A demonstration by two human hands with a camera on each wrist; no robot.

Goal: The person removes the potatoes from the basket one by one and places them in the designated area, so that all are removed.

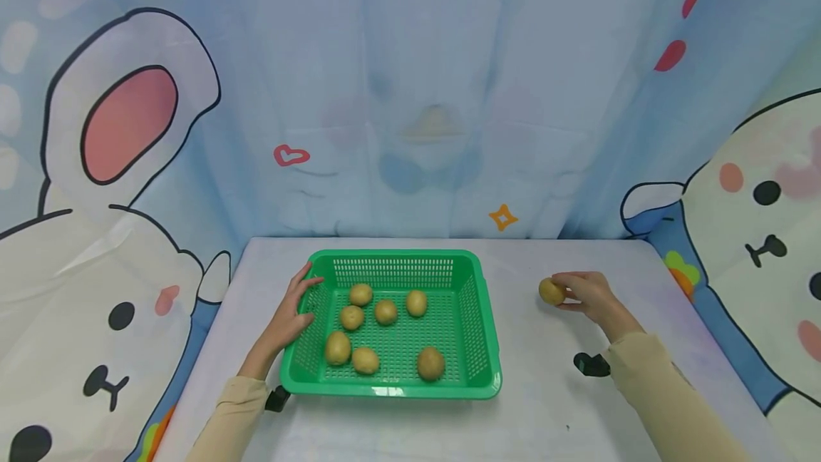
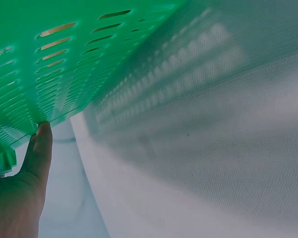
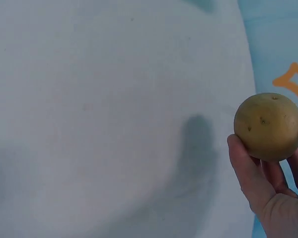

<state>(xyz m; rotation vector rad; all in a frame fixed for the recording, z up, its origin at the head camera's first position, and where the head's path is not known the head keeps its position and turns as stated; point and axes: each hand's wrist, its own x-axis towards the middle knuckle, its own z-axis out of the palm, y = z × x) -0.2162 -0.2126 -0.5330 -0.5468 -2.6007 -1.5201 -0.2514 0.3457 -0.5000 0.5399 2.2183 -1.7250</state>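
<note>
A green plastic basket (image 1: pixel 391 392) with slotted walls holds several yellowish potatoes (image 1: pixel 386 312) spread over its floor. My left hand (image 1: pixel 291 312) is at the basket's left rim, thumb and a finger reaching over it. In the left wrist view, fingers (image 2: pixel 43 148) of that hand lie against the outside of the slotted wall (image 2: pixel 59 69). To the right of the basket, my right hand (image 1: pixel 586 296) pinches one potato (image 3: pixel 268 126) between thumb and fingertips. It is round, with a few small dark eyes, and is held over the white tabletop.
A white cloth covers the table (image 1: pixel 526 405). Behind it hangs a blue curtain (image 1: pixel 417 91) with cartoon prints. Dark pieces of the wrist gear (image 1: pixel 591 365) show by both sleeves. Shadows of the right hand and arm fall on the cloth.
</note>
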